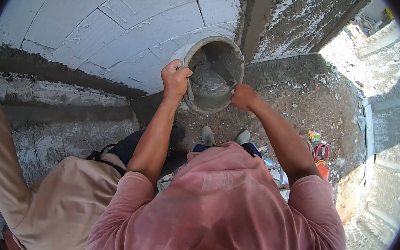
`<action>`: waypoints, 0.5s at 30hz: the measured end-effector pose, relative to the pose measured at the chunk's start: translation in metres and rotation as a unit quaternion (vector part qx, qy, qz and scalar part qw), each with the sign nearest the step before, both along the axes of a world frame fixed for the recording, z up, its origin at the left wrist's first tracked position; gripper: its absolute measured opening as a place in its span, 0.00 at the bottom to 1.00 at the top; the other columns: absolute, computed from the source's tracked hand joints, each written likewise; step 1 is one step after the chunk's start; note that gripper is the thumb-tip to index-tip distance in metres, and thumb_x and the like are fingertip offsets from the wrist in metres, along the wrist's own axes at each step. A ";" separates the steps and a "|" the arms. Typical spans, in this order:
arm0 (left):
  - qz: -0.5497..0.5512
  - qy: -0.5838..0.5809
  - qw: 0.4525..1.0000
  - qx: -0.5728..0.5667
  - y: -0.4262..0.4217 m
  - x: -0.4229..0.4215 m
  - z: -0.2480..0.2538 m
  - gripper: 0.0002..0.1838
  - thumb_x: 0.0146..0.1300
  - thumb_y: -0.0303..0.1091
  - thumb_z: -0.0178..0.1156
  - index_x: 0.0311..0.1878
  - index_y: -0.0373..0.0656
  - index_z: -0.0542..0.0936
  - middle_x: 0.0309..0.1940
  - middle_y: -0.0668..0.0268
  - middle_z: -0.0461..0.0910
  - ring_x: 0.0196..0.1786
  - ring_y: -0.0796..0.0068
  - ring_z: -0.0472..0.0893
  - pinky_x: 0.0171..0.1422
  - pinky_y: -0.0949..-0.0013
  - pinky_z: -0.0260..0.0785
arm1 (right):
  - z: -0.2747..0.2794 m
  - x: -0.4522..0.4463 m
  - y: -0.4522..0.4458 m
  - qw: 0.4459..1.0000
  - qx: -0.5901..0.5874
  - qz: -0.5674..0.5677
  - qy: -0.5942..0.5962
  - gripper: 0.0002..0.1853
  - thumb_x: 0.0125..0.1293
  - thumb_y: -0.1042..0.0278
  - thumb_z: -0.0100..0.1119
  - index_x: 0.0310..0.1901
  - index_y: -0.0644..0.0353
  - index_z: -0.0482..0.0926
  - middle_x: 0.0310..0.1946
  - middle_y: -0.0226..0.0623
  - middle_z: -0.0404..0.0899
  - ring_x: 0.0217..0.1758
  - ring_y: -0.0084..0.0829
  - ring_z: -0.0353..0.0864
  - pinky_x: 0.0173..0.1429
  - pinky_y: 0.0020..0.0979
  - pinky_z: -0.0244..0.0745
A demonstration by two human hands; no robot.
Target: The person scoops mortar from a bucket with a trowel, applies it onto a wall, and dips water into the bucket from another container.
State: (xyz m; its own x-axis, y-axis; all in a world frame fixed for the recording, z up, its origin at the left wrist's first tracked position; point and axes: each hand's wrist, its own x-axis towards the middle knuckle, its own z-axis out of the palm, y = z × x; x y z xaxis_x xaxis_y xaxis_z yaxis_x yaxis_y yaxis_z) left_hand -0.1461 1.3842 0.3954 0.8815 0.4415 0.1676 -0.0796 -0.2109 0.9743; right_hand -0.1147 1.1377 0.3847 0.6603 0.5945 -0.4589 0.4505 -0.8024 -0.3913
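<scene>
A round bucket (239, 56) with wet grey mortar (209, 80) inside hangs in front of me, tilted so that its opening faces me. My left hand (175, 79) is closed on the left side of its rim. On the right side, my right hand (245, 98) is closed at the rim, its fingers partly hidden. Below the bucket are the ground and my two boots (207, 136).
A co-worker in a tan top (75, 199) is close on my left, one arm stretched to the wall. A white block wall (123, 21) stands ahead. Debris and a red object (322, 169) lie on the ground at right, before a long pale strip (367, 136).
</scene>
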 end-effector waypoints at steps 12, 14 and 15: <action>-0.047 -0.009 0.996 0.071 -0.034 0.002 0.034 0.15 0.46 0.28 0.62 0.19 0.39 0.63 0.17 0.75 0.57 0.25 0.81 0.57 0.27 0.66 0.52 | -0.033 0.002 -0.015 0.967 0.117 -0.161 0.161 0.17 0.64 0.62 0.63 0.46 0.68 0.80 0.33 0.51 0.84 0.32 0.46 0.85 0.38 0.43 0.80; -0.053 -0.003 0.993 0.106 -0.048 0.002 0.046 0.15 0.47 0.26 0.61 0.18 0.42 0.62 0.18 0.78 0.59 0.25 0.83 0.58 0.28 0.68 0.51 | -0.030 -0.021 0.003 0.841 0.251 -0.247 0.411 0.13 0.64 0.65 0.66 0.46 0.62 0.78 0.26 0.37 0.78 0.22 0.30 0.78 0.24 0.33 0.73; -0.037 0.012 0.994 0.104 -0.045 0.007 0.049 0.15 0.45 0.29 0.62 0.19 0.38 0.63 0.17 0.73 0.55 0.25 0.80 0.56 0.27 0.65 0.52 | -0.031 -0.023 0.004 0.751 0.325 -0.258 0.514 0.11 0.65 0.67 0.66 0.45 0.59 0.78 0.24 0.30 0.73 0.19 0.22 0.73 0.19 0.28 0.68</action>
State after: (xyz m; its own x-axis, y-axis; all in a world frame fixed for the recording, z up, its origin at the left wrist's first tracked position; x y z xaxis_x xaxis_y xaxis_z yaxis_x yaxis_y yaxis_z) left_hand -0.1396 1.3392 0.4443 0.9149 0.3337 0.2273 -0.0797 -0.4026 0.9119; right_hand -0.1376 1.1421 0.3532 0.3751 0.7004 -0.6072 -0.6625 -0.2556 -0.7041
